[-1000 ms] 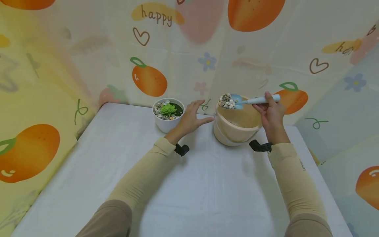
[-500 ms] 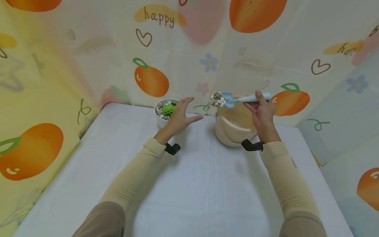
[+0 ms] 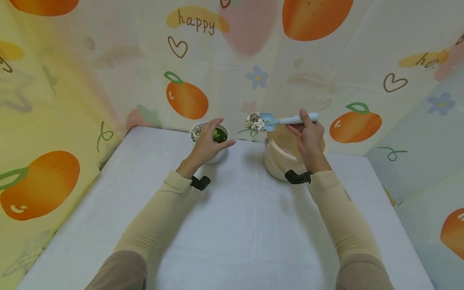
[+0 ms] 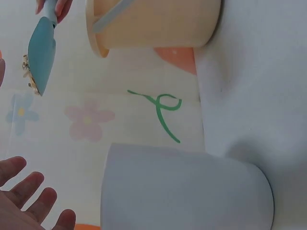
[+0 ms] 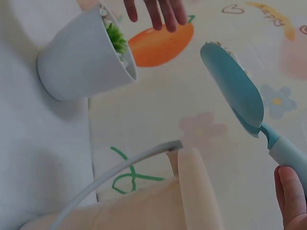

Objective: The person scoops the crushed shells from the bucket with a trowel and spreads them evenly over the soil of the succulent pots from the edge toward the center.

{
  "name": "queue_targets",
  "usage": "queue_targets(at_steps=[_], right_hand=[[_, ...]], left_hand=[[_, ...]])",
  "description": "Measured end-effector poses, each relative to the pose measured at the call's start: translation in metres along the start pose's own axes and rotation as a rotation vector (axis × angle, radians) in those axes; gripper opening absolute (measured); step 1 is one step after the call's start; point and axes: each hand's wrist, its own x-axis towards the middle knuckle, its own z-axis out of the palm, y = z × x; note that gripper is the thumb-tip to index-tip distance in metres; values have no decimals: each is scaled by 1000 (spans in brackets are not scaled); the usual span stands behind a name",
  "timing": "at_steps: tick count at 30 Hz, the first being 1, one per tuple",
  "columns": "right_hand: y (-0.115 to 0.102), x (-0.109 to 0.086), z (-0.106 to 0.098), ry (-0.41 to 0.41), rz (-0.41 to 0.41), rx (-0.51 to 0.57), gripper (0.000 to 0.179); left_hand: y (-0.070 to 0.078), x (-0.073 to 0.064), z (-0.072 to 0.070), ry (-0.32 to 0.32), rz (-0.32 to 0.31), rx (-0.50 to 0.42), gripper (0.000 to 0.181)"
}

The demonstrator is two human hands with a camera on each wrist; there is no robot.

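My right hand [image 3: 311,139] holds a small light-blue trowel [image 3: 268,121] by its handle, roughly level. A heap of pale pebbles [image 3: 254,121] lies on the blade, which is out past the bucket's left side. My left hand [image 3: 206,144] holds nothing. Its fingers [image 4: 36,194] are spread above the white pot [image 4: 182,191] and, in the left wrist view, apart from it. In the head view this hand partly hides the pot. A green succulent [image 5: 116,38] stands among pebbles in the pot, with dark soil showing on one side.
A cream bucket [image 3: 275,159] with a grey handle [image 5: 115,172] stands on the white-covered table [image 3: 232,225], right of the pot and below my right hand. A fruit-patterned cloth [image 3: 232,56] hangs close behind both.
My right hand has carried the loaded trowel left, from over the bucket to the gap towards the pot. My left hand has moved left, over the pot.
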Motion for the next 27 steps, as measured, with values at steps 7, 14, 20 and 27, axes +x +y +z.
queue_targets(at_steps=[7,14,20,27], right_hand=[[9,1,11,5,15,5,15],[20,2,24,12,12,-22,15],[32,6,40,15,12,-34,14],[48,6,55,1,36,-43,13]], left_hand=[[-12,-5,-10,36,-10,18,82],[-21,-7,-23,69,-21,5,83],[-31,-8,-33,72,-40,-20,88],[-44,-9,-42,61,-91,-15,90]])
